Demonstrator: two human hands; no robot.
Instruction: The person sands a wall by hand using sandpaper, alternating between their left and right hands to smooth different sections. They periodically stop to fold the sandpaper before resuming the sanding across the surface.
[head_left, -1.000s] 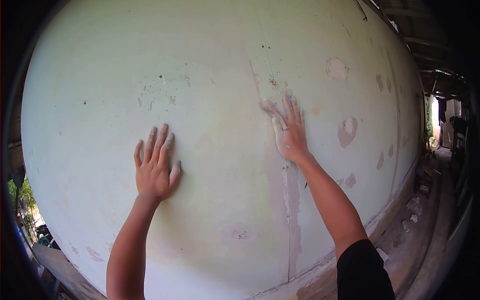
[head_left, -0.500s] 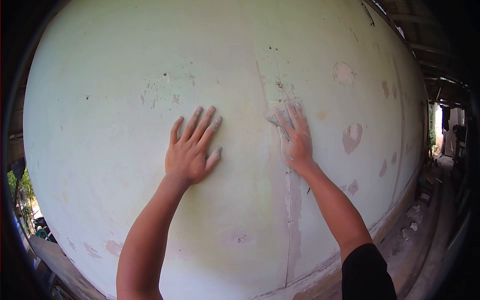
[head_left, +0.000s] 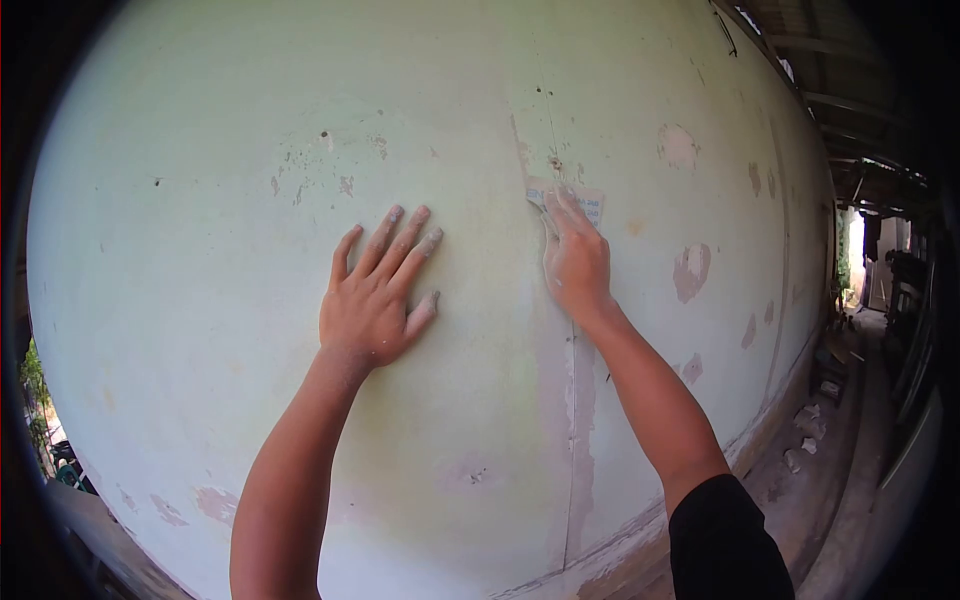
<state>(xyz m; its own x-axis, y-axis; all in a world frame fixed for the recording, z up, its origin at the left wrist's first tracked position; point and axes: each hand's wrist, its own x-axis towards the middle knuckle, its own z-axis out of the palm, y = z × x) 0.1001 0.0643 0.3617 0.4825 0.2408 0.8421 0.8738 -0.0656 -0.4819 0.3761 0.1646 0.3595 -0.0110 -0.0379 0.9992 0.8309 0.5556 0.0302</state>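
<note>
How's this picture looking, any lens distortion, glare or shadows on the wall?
Head view: fisheye distortion makes the wall seem to bulge, with black corners; head view: glare whitens the bright opening at picture right; head view: faint shadow below the left hand.

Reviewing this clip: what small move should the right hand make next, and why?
Probably a short downward rub along the seam: the right hand holds the printed sheet against the wall, and a discoloured strip borders that line just below.

Looks like a roofed, half-open outdoor passage [head_left: 845,480]: patchy painted wall [head_left: 480,310], beams [head_left: 850,106] overhead, pale debris [head_left: 811,423] along the floor [head_left: 775,500], greenery [head_left: 35,385] at left edge.
</note>
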